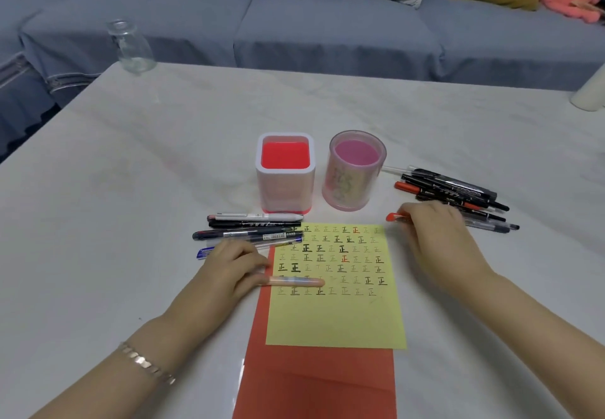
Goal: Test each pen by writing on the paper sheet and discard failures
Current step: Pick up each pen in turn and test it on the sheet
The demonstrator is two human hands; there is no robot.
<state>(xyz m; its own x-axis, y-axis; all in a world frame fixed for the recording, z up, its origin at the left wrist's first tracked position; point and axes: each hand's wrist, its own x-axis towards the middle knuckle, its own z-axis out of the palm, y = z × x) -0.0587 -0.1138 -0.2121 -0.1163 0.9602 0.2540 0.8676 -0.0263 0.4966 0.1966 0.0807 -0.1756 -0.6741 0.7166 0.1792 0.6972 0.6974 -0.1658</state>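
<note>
A yellow paper sheet (pixel 337 317) covered with rows of written marks lies on a red sheet (pixel 314 382) in front of me. My left hand (pixel 229 271) rests at the yellow sheet's left edge and holds a pale orange pen (pixel 294 281) that lies across the sheet. My right hand (pixel 438 238) is beside the sheet's upper right corner and grips a pen with a red cap (pixel 394 217), its cap pointing left. A row of pens (pixel 252 230) lies left of the sheet's top. A heap of dark pens (pixel 458 194) lies to the right.
Two pen holders stand behind the sheet: a square white one with a red inside (pixel 284 202) and a round pink one (pixel 347 194). A glass jar (pixel 132 46) stands at the table's far left corner, a white cylinder (pixel 589 94) at the far right. A grey sofa runs behind.
</note>
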